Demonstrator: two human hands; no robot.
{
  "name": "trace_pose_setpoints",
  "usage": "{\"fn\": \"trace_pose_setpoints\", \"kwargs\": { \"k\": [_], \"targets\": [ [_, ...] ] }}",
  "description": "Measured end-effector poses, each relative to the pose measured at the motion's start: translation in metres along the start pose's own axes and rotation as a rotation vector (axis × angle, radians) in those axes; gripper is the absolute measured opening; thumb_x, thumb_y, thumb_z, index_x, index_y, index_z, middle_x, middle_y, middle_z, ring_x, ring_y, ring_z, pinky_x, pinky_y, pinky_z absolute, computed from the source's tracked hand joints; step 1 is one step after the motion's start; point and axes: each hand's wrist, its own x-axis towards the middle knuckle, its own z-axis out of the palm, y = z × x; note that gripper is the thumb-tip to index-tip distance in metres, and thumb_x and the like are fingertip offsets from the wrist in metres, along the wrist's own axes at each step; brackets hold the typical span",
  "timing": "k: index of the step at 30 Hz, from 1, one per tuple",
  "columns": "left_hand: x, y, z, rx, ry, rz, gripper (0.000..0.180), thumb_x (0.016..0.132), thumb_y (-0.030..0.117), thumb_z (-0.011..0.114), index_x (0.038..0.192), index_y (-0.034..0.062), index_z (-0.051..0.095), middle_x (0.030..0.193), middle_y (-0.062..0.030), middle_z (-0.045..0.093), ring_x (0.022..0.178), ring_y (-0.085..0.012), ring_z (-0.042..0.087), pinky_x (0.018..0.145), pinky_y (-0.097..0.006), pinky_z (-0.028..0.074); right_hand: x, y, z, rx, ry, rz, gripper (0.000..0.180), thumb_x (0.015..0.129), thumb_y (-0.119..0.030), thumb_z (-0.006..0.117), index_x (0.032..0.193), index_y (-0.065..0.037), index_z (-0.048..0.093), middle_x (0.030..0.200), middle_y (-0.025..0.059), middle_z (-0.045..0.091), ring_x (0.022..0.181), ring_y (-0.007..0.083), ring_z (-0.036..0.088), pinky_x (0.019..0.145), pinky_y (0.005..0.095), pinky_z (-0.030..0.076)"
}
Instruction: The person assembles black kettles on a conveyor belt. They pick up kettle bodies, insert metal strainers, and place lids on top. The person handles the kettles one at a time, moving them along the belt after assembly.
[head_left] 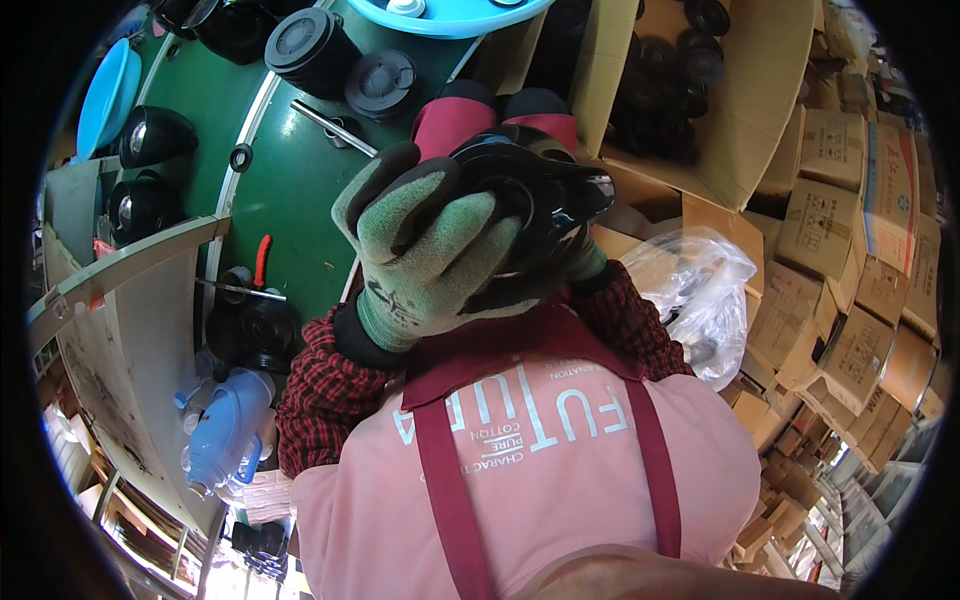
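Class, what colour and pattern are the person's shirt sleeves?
Red and black check on both shirt sleeves, seen in the head view.

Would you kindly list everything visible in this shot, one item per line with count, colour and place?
Glossy part: one, black, held in both gloved hands at centre.
Round parts: several, black, on the green table, upper left.
Green table: one, left of centre.
Trays: two, light blue, top and upper left.
Open carton: one, brown, upper right, holding black parts.
Stacked cartons: many, brown, right side.
Plastic bag: one, clear, right of centre.
Jug: one, pale blue, lower left.
Left hand: green glove, gripping the part.
Right hand: green glove, mostly hidden behind the part.
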Motion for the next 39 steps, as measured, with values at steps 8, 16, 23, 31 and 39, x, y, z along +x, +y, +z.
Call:
{"fn": "trace_pose_setpoints", "kwargs": {
  "k": [8, 16, 23, 31, 39],
  "targets": [
    [0.002, 0.004, 0.009, -0.271, 0.023, -0.409, 0.124, 0.053, 0.047, 0.103, 0.15, 0.001, 0.042, 0.144, -0.02, 0.042, 0.134, -0.0381, 0.047, 0.11, -0.048, 0.043, 0.001, 0.029, -0.011, 1.041, 0.206, 0.382, 0.066, 0.107, -0.052, 0.044, 0.154, -0.006, 0.041, 0.151, 0.0114, 0.053, 0.136, 0.0259, 0.054, 0.117, 0.0437, 0.041],
    [-0.104, -0.068, 0.045, -0.226, -0.739, -0.123, 0.097, 0.072, 0.028, 0.085, 0.156, 0.0093, 0.039, 0.153, -0.0169, 0.045, 0.139, -0.0384, 0.045, 0.117, -0.05, 0.034, 0.11, -0.011, -0.123, 0.376, -0.216, 0.134, 0.058, 0.094, -0.036, 0.065, 0.14, -0.001, 0.058, 0.144, 0.0156, 0.059, 0.133, 0.028, 0.057, 0.11, 0.0408, 0.049],
    [-0.117, -0.25, 0.072, 0.515, -0.667, -0.267, 0.07, 0.08, 0.028, 0.078, 0.145, 0.0188, 0.053, 0.147, -0.0111, 0.052, 0.139, -0.0329, 0.046, 0.118, -0.054, 0.029, 0.103, 0.035, -0.021, -0.31, -0.498, -0.245, 0.05, 0.088, -0.036, 0.071, 0.131, -0.011, 0.065, 0.136, 0.0139, 0.063, 0.131, 0.0322, 0.057, 0.113, 0.0453, 0.042],
    [-0.115, -0.261, 0.043, 0.364, -0.787, -0.283, 0.043, 0.082, 0.028, 0.081, 0.12, 0.0163, 0.064, 0.111, -0.0089, 0.062, 0.107, -0.0302, 0.06, 0.096, -0.047, 0.042, 0.075, 0.033, -0.043, 0.534, -0.019, 0.15, 0.051, 0.103, -0.029, 0.058, 0.145, 0.001, 0.053, 0.14, 0.0148, 0.062, 0.134, 0.0261, 0.057, 0.113, 0.0372, 0.043],
    [0.002, -0.13, 0.07, -0.544, -0.612, -0.524, 0.041, 0.092, -0.001, 0.066, 0.132, 0.007, 0.065, 0.112, -0.0115, 0.062, 0.104, -0.0262, 0.066, 0.09, -0.035, 0.053, 0.1, 0.03, -0.066, 1.189, 0.269, 0.221, 0.046, 0.112, -0.031, 0.042, 0.142, 0.002, 0.053, 0.125, 0.0188, 0.07, 0.122, 0.0302, 0.066, 0.108, 0.0423, 0.052]
  ]
}}
